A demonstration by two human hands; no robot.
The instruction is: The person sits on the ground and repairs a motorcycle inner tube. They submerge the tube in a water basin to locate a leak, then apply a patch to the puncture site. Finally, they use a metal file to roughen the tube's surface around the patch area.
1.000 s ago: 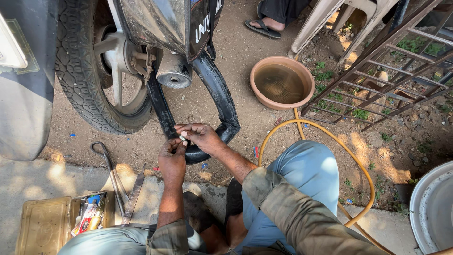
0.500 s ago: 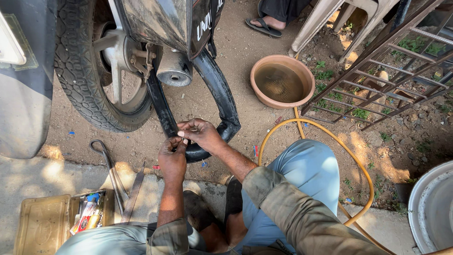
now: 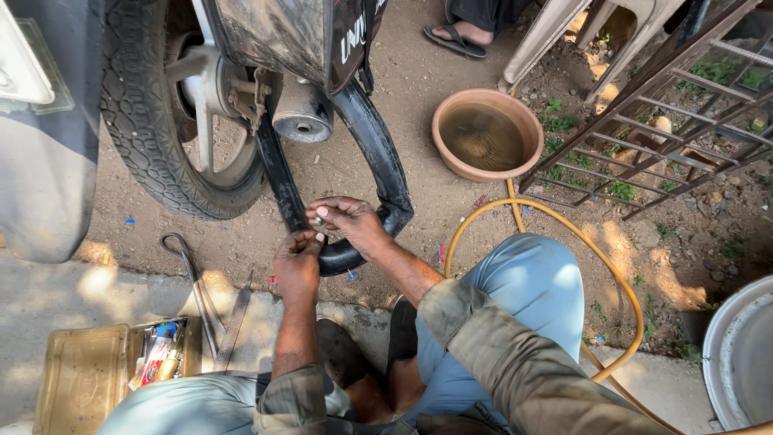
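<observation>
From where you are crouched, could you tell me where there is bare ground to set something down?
Bare dirt lies between the inner tube and the clay basin, and left of the tyre levers under the wheel. It is crowded around both hands, and near the open tin box.

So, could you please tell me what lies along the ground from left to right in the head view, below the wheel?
Open tool tin → tyre lever → left hand → right hand on the black inner tube → yellow hose → metal basin.
</observation>
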